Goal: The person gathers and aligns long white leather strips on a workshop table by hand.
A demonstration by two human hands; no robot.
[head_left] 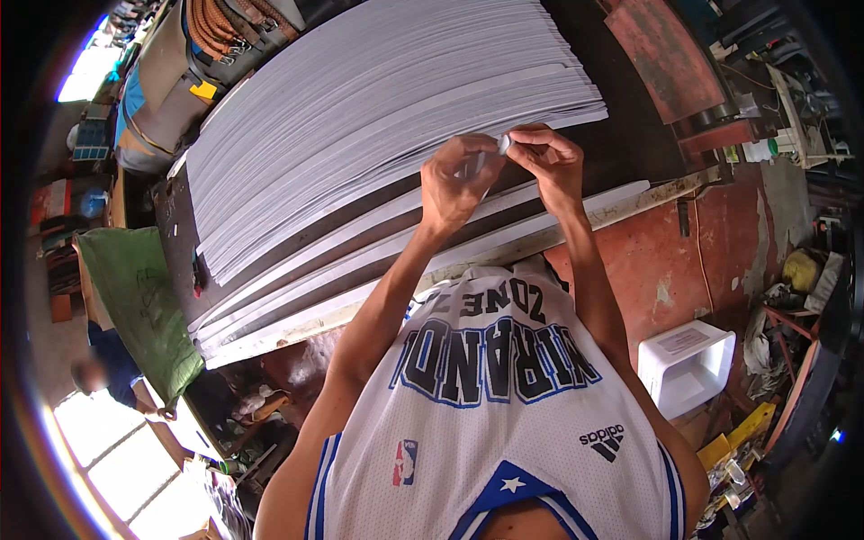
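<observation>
My left hand (457,178) and my right hand (551,162) meet above the front part of the table. Both are closed, with their fingertips pinched at a small white piece (505,144) between them. The piece is too small to name. Something pale and blurred shows under the left fingers. Beneath and beyond the hands lies a broad bank of long, thin white strips (387,117), packed side by side. Several loose strips (315,274) lie apart from it, nearer my body.
The dark table (630,135) has a worn light front edge (670,191). At the back right is a rusty red metal piece (666,58). A bag (162,99) sits at the left, near a green cloth (139,301). A white bin (688,360) stands low right. Another person (112,364) is at far left.
</observation>
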